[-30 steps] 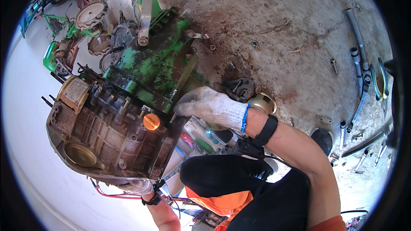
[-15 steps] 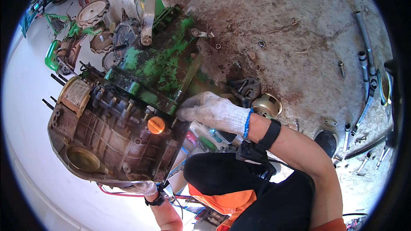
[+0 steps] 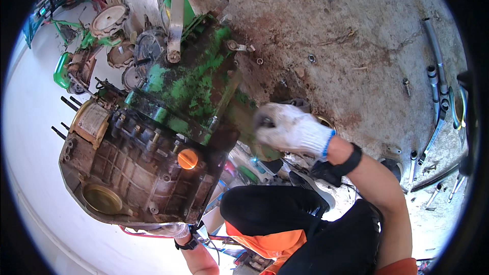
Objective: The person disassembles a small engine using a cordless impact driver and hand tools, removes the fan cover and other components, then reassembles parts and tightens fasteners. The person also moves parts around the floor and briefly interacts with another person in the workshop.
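Right hand: since the earlier frame, drawn away from the engine casing and now held over the floor, clear of the metal. Its gloved fingers are curled; because of blur, whether anything is gripped cannot be told.
Left hand: gloved, mostly hidden beneath the casing's near edge; its grip cannot be told.
Progress: casing and green housing appear to have been brought together. Several bolts along the joint stand proud, so the bolt work seems unfinished; whether they are being fitted or removed cannot be judged.
Engine casing: set left of centre, butted against the housing; rusty brown, ribbed and grimy, with a bright orange cap and a round, brass-coloured recess.
Green housing: paint worn to dark patches, a flat metal lever at its far end.
Floor: stained concrete; a loose nut is seen beyond the right hand, with pliers at far right.
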Demonstrator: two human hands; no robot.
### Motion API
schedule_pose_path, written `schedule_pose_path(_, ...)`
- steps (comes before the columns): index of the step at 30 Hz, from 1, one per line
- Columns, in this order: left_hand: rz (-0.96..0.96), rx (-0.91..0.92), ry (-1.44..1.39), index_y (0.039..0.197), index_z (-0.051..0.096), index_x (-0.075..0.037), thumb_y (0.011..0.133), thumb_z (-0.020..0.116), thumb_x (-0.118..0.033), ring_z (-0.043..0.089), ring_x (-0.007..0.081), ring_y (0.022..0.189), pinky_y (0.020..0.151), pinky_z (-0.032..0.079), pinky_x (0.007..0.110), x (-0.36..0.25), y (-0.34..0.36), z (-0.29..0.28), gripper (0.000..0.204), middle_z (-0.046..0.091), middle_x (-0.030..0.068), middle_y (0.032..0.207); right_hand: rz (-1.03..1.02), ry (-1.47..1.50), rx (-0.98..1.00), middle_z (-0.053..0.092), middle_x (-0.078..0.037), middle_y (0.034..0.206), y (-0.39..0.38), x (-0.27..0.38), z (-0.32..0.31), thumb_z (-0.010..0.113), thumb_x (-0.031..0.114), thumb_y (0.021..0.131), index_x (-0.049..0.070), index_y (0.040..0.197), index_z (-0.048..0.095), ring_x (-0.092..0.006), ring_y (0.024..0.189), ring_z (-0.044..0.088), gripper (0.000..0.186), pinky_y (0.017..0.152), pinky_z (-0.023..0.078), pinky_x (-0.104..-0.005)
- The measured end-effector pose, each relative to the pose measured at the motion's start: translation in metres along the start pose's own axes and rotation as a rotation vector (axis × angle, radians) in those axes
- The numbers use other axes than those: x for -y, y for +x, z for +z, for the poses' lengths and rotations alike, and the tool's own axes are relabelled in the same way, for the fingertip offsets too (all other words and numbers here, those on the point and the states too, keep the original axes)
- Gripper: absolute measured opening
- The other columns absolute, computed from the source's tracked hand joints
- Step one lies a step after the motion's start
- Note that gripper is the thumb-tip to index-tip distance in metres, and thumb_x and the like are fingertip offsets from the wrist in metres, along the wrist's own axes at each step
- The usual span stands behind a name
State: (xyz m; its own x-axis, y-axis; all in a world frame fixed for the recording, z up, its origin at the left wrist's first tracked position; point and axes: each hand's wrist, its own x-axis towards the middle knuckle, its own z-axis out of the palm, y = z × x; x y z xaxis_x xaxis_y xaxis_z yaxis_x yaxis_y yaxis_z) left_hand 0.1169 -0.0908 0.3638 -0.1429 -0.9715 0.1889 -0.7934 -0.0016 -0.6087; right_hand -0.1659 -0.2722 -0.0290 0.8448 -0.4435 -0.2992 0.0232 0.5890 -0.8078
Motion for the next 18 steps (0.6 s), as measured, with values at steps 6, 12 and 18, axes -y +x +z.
schedule_pose_path(6,-0.003,-0.007,-0.003,0.172,0.006,-0.006,0.107,0.048,-0.072,0.035,0.056,0.157,0.125,0.037,0.07,-0.001,0.0,0.002,0.102,0.02,0.0328,0.173,-0.092,-0.654,-0.076,0.076,-0.02,0.101,-0.029,0.011,-0.04,0.07,0.037,0.089,0.006,0.109,0.08,-0.0407,0.105,0.074,0.038,0.092,0.06,-0.0515)
schedule_pose_path(12,0.003,-0.001,-0.004,0.173,0.002,-0.005,0.107,0.045,-0.073,0.034,0.0543,0.158,0.127,0.035,0.069,-0.006,0.004,0.002,0.104,0.018,0.0316,0.175,0.053,-0.075,0.094,0.076,-0.025,0.1,0.032,0.061,-0.016,0.053,0.062,0.108,0.004,0.11,0.078,-0.0436,0.101,0.074,0.062,0.09,0.058,-0.0507)
schedule_pose_path(18,0.018,-0.004,0.003,0.174,-0.001,-0.003,0.108,0.044,-0.073,0.032,0.0531,0.16,0.129,0.034,0.069,-0.012,0.006,0.003,0.106,0.016,0.0309,0.177,0.094,0.208,0.163,0.078,-0.023,0.094,0.061,0.063,0.011,0.057,0.067,0.105,0.004,0.094,0.081,-0.0413,0.094,0.076,0.069,0.088,0.058,-0.0486)
